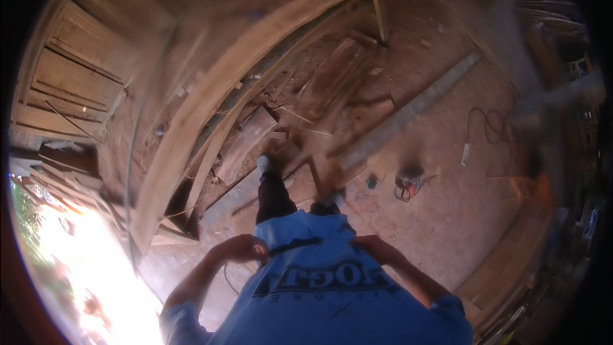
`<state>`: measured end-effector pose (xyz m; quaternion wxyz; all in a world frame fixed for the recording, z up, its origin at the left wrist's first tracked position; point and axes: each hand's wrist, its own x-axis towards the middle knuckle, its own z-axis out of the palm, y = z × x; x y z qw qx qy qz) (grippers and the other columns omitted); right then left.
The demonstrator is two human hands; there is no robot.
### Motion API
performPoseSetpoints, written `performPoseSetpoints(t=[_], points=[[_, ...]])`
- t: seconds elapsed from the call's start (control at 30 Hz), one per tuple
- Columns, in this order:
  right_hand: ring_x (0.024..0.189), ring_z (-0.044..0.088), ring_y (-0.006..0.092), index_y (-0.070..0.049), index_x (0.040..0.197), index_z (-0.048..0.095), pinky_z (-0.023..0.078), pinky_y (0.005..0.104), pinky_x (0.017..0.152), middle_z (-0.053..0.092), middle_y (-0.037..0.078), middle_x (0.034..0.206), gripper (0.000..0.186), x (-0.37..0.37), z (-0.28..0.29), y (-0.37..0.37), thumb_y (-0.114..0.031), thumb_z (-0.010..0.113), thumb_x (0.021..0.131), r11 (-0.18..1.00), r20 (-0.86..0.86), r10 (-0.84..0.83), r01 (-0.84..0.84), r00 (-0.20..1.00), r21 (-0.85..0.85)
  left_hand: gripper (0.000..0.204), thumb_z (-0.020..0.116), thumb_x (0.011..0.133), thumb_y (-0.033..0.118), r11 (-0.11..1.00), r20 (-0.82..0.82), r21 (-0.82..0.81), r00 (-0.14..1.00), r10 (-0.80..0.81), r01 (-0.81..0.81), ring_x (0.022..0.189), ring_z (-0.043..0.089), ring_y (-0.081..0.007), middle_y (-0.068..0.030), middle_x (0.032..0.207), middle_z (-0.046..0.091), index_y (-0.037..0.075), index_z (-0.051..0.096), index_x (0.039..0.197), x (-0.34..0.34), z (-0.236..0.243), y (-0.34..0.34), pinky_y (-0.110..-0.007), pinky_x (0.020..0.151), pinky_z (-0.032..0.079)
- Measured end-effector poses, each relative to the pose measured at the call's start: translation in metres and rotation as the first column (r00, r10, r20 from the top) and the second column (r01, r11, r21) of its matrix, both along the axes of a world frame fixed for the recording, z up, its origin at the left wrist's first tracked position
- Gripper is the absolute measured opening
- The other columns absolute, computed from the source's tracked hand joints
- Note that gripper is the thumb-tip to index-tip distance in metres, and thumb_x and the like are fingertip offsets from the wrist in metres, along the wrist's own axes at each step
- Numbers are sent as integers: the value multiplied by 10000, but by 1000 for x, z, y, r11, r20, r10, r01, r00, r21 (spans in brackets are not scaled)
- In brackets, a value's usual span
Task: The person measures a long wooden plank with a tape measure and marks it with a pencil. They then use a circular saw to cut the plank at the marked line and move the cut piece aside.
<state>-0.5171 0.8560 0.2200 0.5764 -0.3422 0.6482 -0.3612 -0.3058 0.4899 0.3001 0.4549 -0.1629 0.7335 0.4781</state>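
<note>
My left hand is at the left side of my waist, with curled fingers closed on the edge of my blue shirt. A dark strap crosses the shirt from near that hand; whether the fingers hold it too is hard to tell. On the other side my right hand grips the shirt at waist height, its fingertips partly lost against the cloth. The lower shirt bunches between both hands. Below it show my dark trousers and one light, spotted shoe.
A long curved wooden plank runs past my left side. Loose boards lie around my feet, and a long straight beam slants ahead to the right. On the floor at right are a red-and-dark power tool and a coiled cable.
</note>
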Motion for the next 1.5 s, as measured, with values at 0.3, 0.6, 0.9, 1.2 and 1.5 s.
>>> performPoseSetpoints(t=[0.3,0.6,0.9,1.2,1.5], points=[[965,627,167,-37,1113,644,487,303,859,669,98,1040,248,26,4,-5,-134,673,886,946,247,-304,322,920,-38,323,735,859,388,990,45,90,992,-116,112,889,668,-175,-72,938,726,110,734,1025,-12,-5,-13,-320,817,503],[868,584,149,-21,1024,633,459,288,791,630,72,914,252,19,7,-37,-183,705,845,911,261,-265,329,928,-247,300,698,898,346,972,115,188,980,-162,138,967,661,-192,-76,1033,729,117,730,1091,21,-16,-19,-331,895,480],[949,620,189,-41,1108,641,475,310,857,648,91,1045,330,16,-18,-80,-262,698,870,984,58,0,10,998,-176,316,687,916,233,972,193,234,979,-65,18,979,667,-203,-96,1095,728,158,689,1224,74,-32,-4,-309,912,482],[909,672,185,-49,1085,672,505,331,805,702,91,1030,256,1,-25,-62,-156,675,852,955,228,119,-49,966,-293,292,679,910,231,994,191,46,975,-109,102,994,675,-260,-128,1095,719,157,705,1192,34,3,-9,-348,904,497],[956,665,234,-63,1016,692,505,351,851,698,101,991,238,-10,-137,-34,-270,617,925,972,301,-201,228,932,-58,316,658,935,299,960,506,148,816,-279,236,1005,670,-166,-73,1098,721,98,702,1176,-15,-100,-68,-296,899,516]])
